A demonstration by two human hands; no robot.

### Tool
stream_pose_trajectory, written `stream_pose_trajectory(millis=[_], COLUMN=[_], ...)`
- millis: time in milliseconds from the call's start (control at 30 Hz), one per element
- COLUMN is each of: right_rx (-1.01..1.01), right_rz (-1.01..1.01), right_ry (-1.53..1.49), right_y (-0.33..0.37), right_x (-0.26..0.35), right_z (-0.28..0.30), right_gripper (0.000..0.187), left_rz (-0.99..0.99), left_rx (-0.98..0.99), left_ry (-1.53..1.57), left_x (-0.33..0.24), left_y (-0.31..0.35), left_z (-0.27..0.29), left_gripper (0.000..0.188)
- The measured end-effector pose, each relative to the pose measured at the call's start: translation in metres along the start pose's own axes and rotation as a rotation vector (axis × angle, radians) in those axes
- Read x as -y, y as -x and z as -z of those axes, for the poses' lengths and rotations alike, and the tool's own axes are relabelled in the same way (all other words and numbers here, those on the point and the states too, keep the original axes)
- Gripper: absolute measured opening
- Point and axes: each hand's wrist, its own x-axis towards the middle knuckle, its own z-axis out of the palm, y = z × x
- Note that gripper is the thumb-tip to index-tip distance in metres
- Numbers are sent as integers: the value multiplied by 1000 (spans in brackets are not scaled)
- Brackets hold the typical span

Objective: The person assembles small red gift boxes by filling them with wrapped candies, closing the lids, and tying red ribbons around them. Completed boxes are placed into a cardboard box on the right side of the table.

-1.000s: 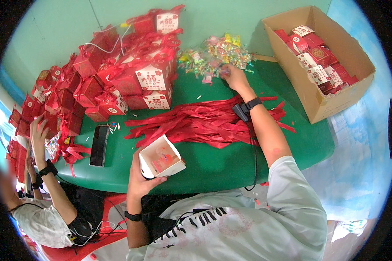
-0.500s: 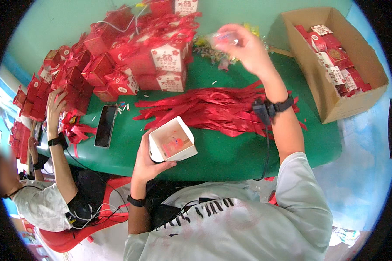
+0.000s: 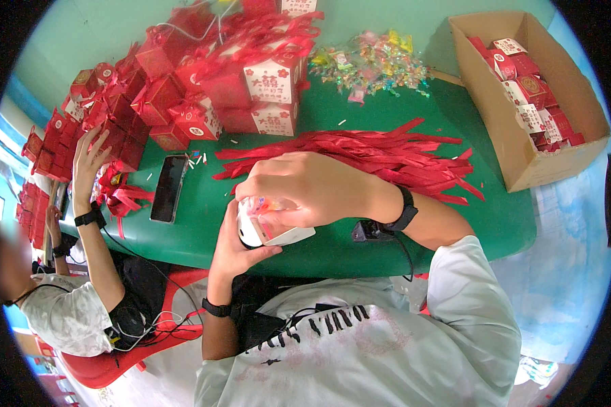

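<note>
1. My right hand (image 3: 312,186) arches over the small white-and-red paper gift box (image 3: 268,230), fingers curled shut on wrapped sweets (image 3: 265,203).
2. My left hand (image 3: 234,247) cups that box from below at seven o'clock, near the green table (image 3: 204,230) edge.

Lighting is bright, even and diffuse. Shadows are soft: a faint one lies on the table (image 3: 204,224) directly under the right hand (image 3: 312,186), another beside the carton (image 3: 516,146) far right of it. No harsh glare; a mild sheen shows on the phone (image 3: 168,188) left of the hands. Focus is sharp at the right hand and the box (image 3: 265,234) beneath it. Fisheye distortion bends the table edge, and a black vignette rings the frame. The co-worker's face, far left, is blurred.
</note>
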Motion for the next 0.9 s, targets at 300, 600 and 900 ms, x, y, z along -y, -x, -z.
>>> stream_pose_trajectory(millis=[300, 600, 900], right_rx=[40, 29, 2], right_rz=[25, -90, -107], right_ry=[70, -105, -241], right_y=[3, 1, -2], right_x=[-8, -2, 4], right_z=[7, 15, 20], right_gripper=[27, 19, 18], left_rz=[-30, -63, -39], left_rx=[-3, -17, 3], left_ry=[-41, -108, -64], left_x=[-1, -2, -3], left_y=[-2, -1, -2], left_z=[-1, -1, 0], left_gripper=[118, 116, 116])
